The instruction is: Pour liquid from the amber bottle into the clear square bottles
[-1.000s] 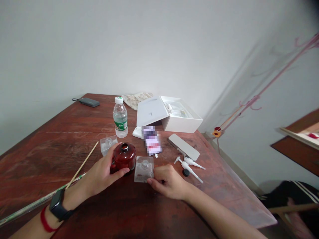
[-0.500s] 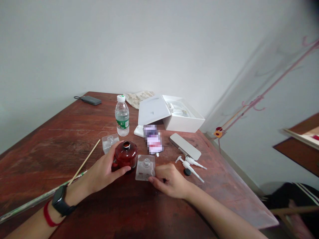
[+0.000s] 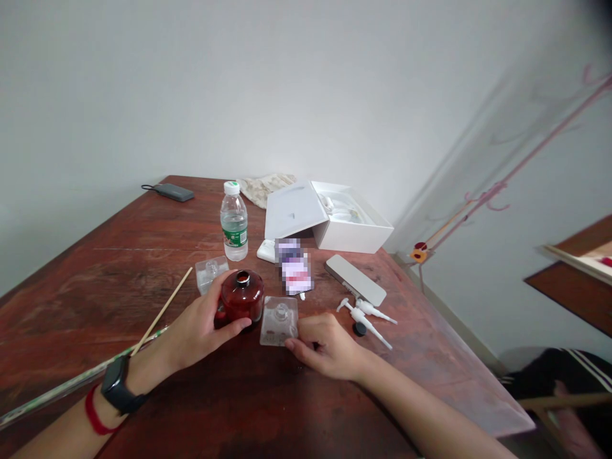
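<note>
My left hand [image 3: 201,328] is wrapped round a squat dark red glass bottle [image 3: 241,299] that stands upright on the wooden table [image 3: 143,255], its neck uncapped. Right of it lies a clear square glass bottle [image 3: 280,320], and the fingertips of my right hand [image 3: 327,347] pinch its near right corner. A second clear square bottle [image 3: 210,272] lies just behind the red one. Two white pump heads [image 3: 366,317] and a small black cap [image 3: 359,329] lie to the right of my right hand.
Farther back stand a water bottle [image 3: 234,223] with a green label, an open white box [image 3: 335,220], a flat silver case [image 3: 354,279] and a blurred small packet [image 3: 294,268]. A thin wooden stick [image 3: 162,309] and a green rod [image 3: 67,386] lie at left. A grey device [image 3: 172,192] sits at the far corner.
Both hands hold the same places on the bottles; only the view has shifted slightly.
</note>
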Demonstrator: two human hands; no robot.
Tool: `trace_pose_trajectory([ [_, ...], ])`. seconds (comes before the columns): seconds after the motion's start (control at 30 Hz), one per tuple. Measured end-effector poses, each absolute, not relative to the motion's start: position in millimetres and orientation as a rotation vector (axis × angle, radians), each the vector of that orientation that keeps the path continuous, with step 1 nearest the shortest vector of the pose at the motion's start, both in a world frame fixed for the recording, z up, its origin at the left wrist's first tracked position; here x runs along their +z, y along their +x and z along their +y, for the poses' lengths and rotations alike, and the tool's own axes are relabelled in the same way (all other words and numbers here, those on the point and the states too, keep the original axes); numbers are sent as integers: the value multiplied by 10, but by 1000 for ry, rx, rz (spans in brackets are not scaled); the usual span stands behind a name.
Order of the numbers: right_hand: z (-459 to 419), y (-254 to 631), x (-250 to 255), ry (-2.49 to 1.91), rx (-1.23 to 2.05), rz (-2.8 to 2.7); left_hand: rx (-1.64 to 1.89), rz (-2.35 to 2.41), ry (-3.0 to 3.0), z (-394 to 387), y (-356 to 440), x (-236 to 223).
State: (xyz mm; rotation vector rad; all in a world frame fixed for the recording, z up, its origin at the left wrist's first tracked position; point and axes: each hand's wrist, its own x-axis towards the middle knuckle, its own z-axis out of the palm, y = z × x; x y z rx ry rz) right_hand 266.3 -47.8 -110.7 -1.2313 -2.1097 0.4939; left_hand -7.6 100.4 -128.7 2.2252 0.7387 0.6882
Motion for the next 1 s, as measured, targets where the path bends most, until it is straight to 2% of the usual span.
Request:
trace_pose_trajectory([
  [1.0, -476, 2664, -1100, -1226, 511, -2098, 637, 762, 2203, 941, -62, -1134],
])
